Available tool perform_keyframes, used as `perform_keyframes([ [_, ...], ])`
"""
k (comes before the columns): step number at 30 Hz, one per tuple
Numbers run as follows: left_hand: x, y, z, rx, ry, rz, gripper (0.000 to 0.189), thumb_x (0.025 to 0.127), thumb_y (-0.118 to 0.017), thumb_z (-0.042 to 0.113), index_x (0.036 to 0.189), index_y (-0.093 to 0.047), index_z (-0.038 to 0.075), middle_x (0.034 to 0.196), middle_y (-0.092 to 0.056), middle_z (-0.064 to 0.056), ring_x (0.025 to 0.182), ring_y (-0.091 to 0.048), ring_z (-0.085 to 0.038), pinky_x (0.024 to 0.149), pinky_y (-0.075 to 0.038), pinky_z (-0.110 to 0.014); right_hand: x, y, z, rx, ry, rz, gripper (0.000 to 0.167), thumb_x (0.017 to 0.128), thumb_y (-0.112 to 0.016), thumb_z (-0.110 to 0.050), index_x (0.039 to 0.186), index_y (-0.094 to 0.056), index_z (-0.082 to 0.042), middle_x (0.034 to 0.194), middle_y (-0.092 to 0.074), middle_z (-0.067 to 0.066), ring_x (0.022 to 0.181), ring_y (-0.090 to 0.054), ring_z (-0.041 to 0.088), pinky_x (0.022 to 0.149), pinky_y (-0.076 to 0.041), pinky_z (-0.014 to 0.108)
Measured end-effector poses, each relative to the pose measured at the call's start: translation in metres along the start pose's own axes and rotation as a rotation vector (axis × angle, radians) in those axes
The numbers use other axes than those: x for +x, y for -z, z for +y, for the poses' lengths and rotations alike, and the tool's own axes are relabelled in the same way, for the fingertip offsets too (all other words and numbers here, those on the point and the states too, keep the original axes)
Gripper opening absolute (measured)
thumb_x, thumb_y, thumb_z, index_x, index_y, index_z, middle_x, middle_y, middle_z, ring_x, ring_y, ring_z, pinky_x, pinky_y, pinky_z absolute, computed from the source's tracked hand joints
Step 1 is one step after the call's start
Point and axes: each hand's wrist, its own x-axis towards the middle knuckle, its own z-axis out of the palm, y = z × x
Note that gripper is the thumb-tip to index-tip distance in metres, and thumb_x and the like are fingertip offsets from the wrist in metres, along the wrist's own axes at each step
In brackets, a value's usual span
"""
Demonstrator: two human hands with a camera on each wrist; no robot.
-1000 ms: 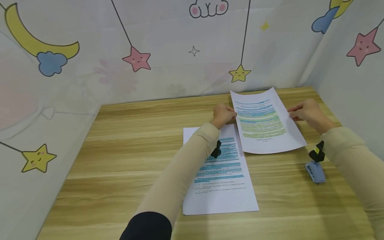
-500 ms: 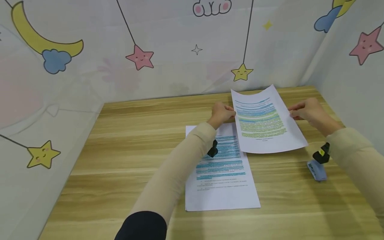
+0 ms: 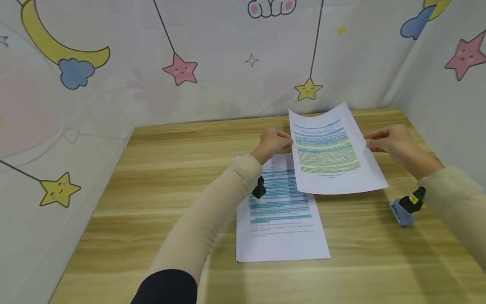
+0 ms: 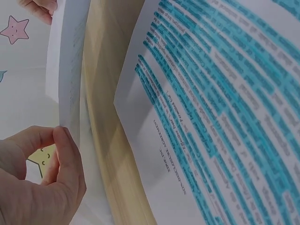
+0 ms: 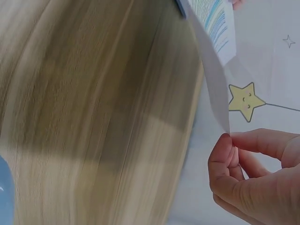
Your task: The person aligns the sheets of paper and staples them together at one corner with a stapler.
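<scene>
A sheet of paper (image 3: 330, 147) with blue and green highlighted lines is held up, bowed, between both hands. My left hand (image 3: 271, 142) pinches its left edge; in the left wrist view, thumb and finger meet on the edge of the paper (image 4: 70, 75). At the opposite edge my right hand (image 3: 392, 141) pinches it between thumb and fingertips, as the right wrist view also shows of that hand (image 5: 258, 173). Below and to the left, a stack of paper (image 3: 282, 247) with blue highlighting lies on the table, its top right overlapped by the raised sheet in the head view.
A light blue stapler (image 3: 401, 213) lies on the wood-grain table (image 3: 152, 190) at the right, partly covered by the black wrist camera (image 3: 413, 202). A white backdrop (image 3: 212, 93) with stars and moons rises along the table's back edge.
The held sheet has risen slightly and shifted a little left over the stack, its top edge curving more. Both hands keep their pinch on it, and the head view has shifted slightly.
</scene>
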Motion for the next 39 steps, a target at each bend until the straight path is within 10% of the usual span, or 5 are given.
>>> perform_keyframes([
  [16,-0.019,0.043,-0.006,-0.019,0.036,-0.043,0.012,0.088,-0.076,0.003,0.098,-0.074,-0.003,0.096,-0.068,-0.013,0.082,-0.072,-0.023,0.083,-0.060,-0.034,-0.021,-0.010,-0.022,0.071,0.020,-0.079,0.046,0.095,-0.066,0.000,0.133,-0.049,0.018,0.090,-0.067,-0.008,0.075,-0.066,0.005,0.072,-0.060,0.023],
  [39,-0.054,0.096,-0.019,-0.073,0.084,-0.083,0.018,0.088,-0.076,0.004,0.105,-0.072,-0.002,0.103,-0.068,-0.014,0.087,-0.071,-0.021,0.091,-0.057,-0.039,-0.045,-0.048,-0.038,0.119,0.041,-0.123,0.045,0.093,-0.070,-0.003,0.131,-0.055,0.015,0.088,-0.067,-0.005,0.078,-0.065,0.005,0.072,-0.059,0.021],
])
